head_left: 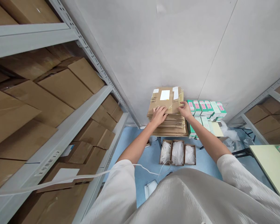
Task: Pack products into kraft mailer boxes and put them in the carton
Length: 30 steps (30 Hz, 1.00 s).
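A flattened cardboard box (162, 104) with white labels and black handwriting lies on top of a tall stack of flat cardboard (172, 126) against the wall. My left hand (159, 115) rests on its near edge, fingers stretched out flat over the surface. At the right edge, my right hand (185, 110) has its fingers bent together, pinching the cardboard next to a strip of clear tape. Just right of that hand stand several green and white boxes (204, 107) with pink panels.
Steel shelving (91, 99) packed with brown cartons (65, 88) rises on the left. Below the stack, three open boxes of white bags (177, 152) sit on the blue floor. A pale table (268, 165) is at right. A white cable (93, 175) crosses the foreground.
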Each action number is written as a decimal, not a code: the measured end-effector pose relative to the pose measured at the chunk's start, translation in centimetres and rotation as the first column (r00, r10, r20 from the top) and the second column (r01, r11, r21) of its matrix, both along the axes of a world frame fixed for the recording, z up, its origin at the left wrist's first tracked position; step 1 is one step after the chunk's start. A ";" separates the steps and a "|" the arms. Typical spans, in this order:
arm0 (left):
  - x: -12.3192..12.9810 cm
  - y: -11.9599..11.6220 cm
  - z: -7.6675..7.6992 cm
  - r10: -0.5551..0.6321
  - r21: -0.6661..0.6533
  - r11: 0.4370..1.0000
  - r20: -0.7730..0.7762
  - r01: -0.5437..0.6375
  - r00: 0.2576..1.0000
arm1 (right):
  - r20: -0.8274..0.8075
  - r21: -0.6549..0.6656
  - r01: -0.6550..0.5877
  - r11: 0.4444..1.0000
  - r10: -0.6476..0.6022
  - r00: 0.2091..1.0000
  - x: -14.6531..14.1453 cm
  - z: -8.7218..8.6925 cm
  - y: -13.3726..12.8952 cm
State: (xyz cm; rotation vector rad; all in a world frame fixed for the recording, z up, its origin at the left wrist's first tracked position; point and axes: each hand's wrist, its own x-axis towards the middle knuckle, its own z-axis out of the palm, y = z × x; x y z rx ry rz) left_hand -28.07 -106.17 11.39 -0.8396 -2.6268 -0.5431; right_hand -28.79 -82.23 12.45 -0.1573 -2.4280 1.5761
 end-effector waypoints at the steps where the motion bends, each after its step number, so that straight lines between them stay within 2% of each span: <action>1: 0.2 0.0 0.2 0.000 0.006 1.000 -0.020 0.000 1.000 | 0.013 -0.042 0.021 0.999 -0.020 1.000 0.1 0.1 0.1; 4: 1.0 0.0 0.9 -0.027 0.001 1.000 -0.082 0.027 0.996 | 0.051 -0.133 0.074 0.988 -0.068 0.996 0.7 0.2 0.7; 6: 1.6 0.3 1.2 -0.065 -0.024 0.998 -0.123 0.062 0.990 | 0.076 -0.136 0.092 0.986 -0.082 0.994 1.1 0.2 1.5; 12: 4.0 2.5 1.6 -0.190 -0.129 0.978 -0.193 0.167 0.963 | 0.062 0.080 0.150 0.985 -0.155 0.986 2.5 0.3 4.9; 17: 5.7 6.2 1.7 -0.280 -0.180 0.953 -0.228 0.243 0.932 | 0.035 0.118 0.248 0.962 -0.254 0.967 4.9 0.1 9.5; 20: 6.7 9.5 1.9 -0.351 -0.189 0.930 -0.202 0.316 0.914 | -0.016 0.224 0.309 0.924 -0.313 0.949 7.7 -0.1 13.1; 24: 8.6 15.4 2.1 -0.454 -0.182 0.884 -0.123 0.430 0.882 | -0.124 0.436 0.366 0.822 -0.348 0.929 13.5 0.1 17.7; 26: 9.9 19.0 1.9 -0.507 -0.169 0.856 -0.093 0.488 0.857 | -0.150 0.522 0.337 0.784 -0.304 0.941 17.2 0.4 19.7; 30: 13.0 26.9 1.0 -0.608 -0.170 0.788 -0.065 0.591 0.792 | -0.094 0.624 0.193 0.757 -0.172 0.981 25.2 0.5 23.5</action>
